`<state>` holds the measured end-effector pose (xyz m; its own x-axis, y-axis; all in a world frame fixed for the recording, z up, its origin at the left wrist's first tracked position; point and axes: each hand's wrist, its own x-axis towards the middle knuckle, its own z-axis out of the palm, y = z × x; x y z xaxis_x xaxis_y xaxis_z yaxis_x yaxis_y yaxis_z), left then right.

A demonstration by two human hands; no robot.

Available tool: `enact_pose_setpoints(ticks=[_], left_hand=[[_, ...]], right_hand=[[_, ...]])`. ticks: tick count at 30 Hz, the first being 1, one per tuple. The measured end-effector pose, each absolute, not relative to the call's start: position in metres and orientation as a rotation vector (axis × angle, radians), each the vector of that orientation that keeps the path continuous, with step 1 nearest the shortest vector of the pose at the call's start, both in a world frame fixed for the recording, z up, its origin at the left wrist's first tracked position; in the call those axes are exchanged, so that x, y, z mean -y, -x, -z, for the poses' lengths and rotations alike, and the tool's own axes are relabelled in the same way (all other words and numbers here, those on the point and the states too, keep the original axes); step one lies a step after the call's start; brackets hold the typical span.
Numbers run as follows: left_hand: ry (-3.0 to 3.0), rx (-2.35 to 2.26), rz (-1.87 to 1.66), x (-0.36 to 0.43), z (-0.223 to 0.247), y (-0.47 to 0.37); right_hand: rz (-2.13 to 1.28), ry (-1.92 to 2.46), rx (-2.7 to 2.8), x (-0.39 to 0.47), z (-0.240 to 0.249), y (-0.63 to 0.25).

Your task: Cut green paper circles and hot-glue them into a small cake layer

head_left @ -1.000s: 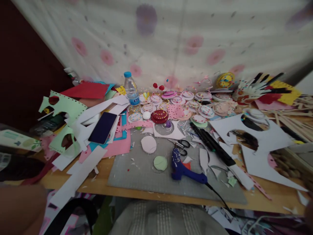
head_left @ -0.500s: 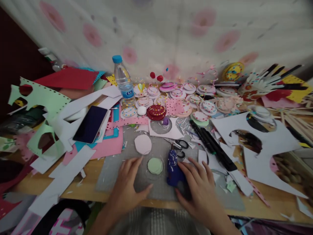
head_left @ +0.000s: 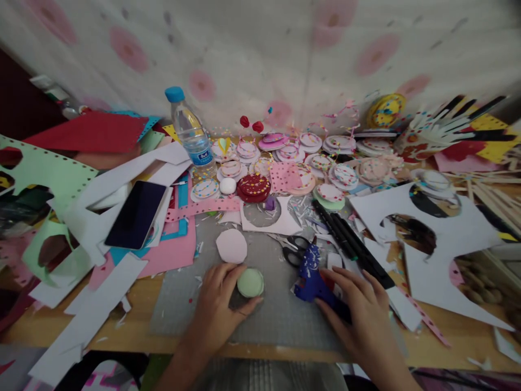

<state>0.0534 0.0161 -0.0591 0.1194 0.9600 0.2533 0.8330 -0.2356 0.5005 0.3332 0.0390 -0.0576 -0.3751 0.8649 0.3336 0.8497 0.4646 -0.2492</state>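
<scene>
My left hand (head_left: pixel 217 298) grips a small round green paper disc (head_left: pixel 250 283) between its fingers and thumb, above the grey cutting mat (head_left: pixel 277 331). On the other side, my right hand (head_left: pixel 364 309) has its fingers and thumb around the handle of a blue glue gun (head_left: pixel 309 277). White shreds cling to the gun, and its nozzle points away from me. A pale pink paper disc (head_left: pixel 232 246) lies just beyond my left hand. Black-handled scissors (head_left: pixel 295 251) lie beside the glue gun, partly hidden by it.
A water bottle (head_left: pixel 191 130) stands behind a phone (head_left: pixel 136 214). Several decorated paper discs (head_left: pixel 253 188) fill the back of the table. Black pens (head_left: pixel 337 231) and cut white paper (head_left: pixel 459 228) lie to the right, with a cup of pens (head_left: pixel 419 144) behind.
My left hand has closed on the green disc. My right hand has taken hold of the glue gun, which has moved right and tilted. The view has shifted slightly.
</scene>
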Motion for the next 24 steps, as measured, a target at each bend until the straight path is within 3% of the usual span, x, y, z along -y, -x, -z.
enact_pose_setpoints(ticks=[6, 11, 14, 19, 24], left_hand=[[-2.097, -1.748, -0.984, -0.013, 0.018, -0.051], [-2.203, -1.748, -1.083, -0.007, -0.017, -0.058], [-2.275, -1.745, -1.087, -0.004, -0.024, -0.061], [-2.289, -1.657, -1.058, 0.003, -0.024, -0.057], [-1.721, -1.416, -1.068, 0.007, -0.031, -0.043]], right_hand=[[-0.16, 1.397, 1.977, -0.021, 0.027, -0.31], [-1.109, 1.119, 1.598, -0.017, -0.001, -0.256], [-1.494, 1.026, 1.35, -0.024, -0.01, -0.229], [-1.649, 1.074, 1.112, -0.028, -0.01, -0.219], [-1.721, 1.101, 1.052, -0.028, -0.008, -0.225]])
